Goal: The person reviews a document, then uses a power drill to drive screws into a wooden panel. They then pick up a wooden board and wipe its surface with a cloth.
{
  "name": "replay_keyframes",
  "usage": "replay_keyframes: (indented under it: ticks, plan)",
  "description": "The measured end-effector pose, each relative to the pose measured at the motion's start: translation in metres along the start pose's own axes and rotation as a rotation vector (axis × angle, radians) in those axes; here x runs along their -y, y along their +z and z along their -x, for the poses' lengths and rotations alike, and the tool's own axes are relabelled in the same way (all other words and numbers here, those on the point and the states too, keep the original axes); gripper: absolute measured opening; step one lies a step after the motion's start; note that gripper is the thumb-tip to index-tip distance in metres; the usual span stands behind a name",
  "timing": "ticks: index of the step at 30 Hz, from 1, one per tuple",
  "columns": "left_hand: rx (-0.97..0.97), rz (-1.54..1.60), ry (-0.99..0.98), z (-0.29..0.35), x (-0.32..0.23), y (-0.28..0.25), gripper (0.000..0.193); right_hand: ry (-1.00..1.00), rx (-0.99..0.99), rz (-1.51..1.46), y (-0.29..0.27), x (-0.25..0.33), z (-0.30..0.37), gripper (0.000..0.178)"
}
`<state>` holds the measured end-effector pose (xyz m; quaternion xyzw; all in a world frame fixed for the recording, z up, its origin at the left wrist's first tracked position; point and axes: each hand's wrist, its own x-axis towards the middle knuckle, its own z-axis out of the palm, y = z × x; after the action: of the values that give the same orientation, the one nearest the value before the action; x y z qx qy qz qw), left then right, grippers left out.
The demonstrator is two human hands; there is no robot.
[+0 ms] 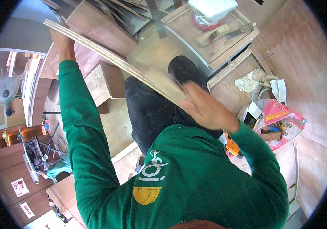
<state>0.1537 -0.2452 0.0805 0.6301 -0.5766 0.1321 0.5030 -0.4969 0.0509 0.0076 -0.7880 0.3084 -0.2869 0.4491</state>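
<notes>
A long plywood board, seen nearly edge-on, slants across the space above my lap from upper left to the middle. Its far left end is in my left hand, whose arm is stretched out; the board hides part of those fingers. At the nearer end, my right hand holds the board with thumb and fingers on either side of it. Motion blurs the right fingertips and that end of the board. My dark trousers show below it.
To the right, a wooden box bears a white container, a brush and a hammer-like tool. Beyond my right arm lie a pink-and-white bag and an orange power tool. A fan stands far left.
</notes>
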Motion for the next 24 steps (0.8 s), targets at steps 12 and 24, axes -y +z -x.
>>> replay_keyframes:
  ticks: [12, 24]
  plan:
    - [-0.043, 0.302, -0.008, 0.01, -0.053, 0.022, 0.029, -0.088, -0.036, -0.038, 0.006, -0.01, -0.053, 0.044]
    - [-0.096, 0.467, -0.112, 0.027, -0.026, -0.032, 0.032, -0.363, -0.08, -0.122, 0.049, 0.06, -0.271, 0.061]
